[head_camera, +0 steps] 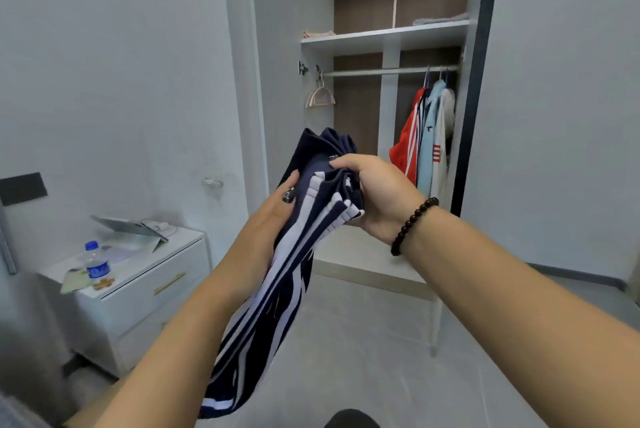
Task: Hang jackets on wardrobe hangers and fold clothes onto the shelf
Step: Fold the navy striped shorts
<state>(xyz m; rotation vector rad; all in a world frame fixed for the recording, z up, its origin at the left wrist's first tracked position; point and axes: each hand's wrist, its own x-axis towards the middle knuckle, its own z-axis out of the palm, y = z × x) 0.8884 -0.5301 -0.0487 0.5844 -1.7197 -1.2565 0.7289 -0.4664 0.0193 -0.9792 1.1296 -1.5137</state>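
Open wardrobe (384,36), two hands gripping jacket (277,271)

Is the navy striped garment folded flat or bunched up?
Bunched: the navy striped garment hangs gathered between left hand and right hand.

We see a navy garment (298,254) with white stripes at centre. At two o'clock hang a red jacket (405,147) with white stripes, a light blue jacket (427,136) and a white jacket (441,136) with red bars. At eight o'clock, a white nightstand (138,282) bears a blue-capped bottle (95,261).
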